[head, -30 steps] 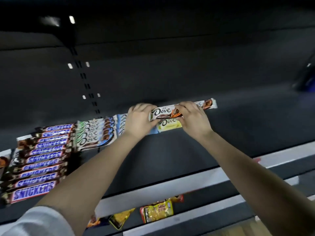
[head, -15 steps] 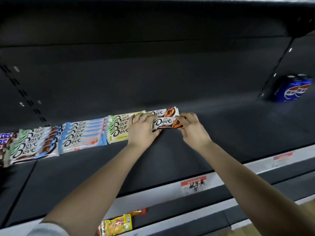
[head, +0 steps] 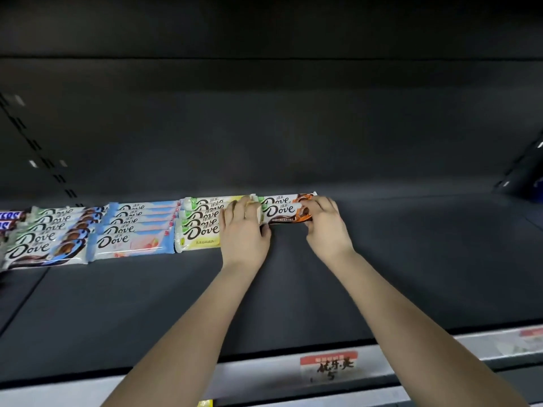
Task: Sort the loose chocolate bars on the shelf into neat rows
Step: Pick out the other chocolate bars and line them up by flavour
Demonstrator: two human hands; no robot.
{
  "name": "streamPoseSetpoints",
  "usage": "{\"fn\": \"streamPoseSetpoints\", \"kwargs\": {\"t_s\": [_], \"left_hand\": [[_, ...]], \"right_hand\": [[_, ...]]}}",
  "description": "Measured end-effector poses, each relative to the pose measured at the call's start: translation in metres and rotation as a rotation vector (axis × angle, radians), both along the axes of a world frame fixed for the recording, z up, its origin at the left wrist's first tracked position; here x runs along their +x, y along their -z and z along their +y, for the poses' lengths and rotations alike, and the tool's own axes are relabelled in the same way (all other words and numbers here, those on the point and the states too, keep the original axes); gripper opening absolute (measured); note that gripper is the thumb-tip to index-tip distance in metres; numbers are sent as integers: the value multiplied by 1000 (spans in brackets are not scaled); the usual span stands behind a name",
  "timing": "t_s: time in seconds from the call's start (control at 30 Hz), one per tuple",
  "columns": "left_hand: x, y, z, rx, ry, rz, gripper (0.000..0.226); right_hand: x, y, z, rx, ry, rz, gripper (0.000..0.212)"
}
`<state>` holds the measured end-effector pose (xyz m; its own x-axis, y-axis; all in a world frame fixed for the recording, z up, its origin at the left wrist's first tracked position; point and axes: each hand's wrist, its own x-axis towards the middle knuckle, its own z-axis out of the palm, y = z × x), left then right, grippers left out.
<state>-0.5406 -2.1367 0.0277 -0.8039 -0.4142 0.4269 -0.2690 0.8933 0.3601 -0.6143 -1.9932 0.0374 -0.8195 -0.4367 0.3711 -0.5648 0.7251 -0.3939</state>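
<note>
Because the dark shelf [head: 293, 289] carries its stock in overlapping rows, the almond row [head: 44, 239], blue row [head: 135, 227] and yellow row [head: 199, 221] sit edge to edge, one flavour each. The left hand [head: 244, 230] and right hand [head: 326, 221] each pinch one end of the orange Dove bar [head: 282, 214], probably to keep it square. It lies just right of the yellow row, overlapping a matching bar [head: 279, 199] behind, apparently starting a new row.

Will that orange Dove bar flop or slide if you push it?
Probably slides: the orange Dove bar has a glossy wrapper on a smooth shelf. Likely stiff: it looks straight between the left hand and right hand. Flat, so it shouldn't roll.
</note>
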Motion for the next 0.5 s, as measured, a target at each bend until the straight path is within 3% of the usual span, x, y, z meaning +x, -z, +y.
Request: {"fn": "streamPoseSetpoints", "kwargs": {"t_s": [0.17,0.5], "left_hand": [[-2,1,0,-11,-25,-29,41],[-3,5,0,-32,-20,-3,39]], "right_hand": [[-5,10,-3,-159,6,-87,52],[-9,16,-5,-169,-32,23,43]]}}
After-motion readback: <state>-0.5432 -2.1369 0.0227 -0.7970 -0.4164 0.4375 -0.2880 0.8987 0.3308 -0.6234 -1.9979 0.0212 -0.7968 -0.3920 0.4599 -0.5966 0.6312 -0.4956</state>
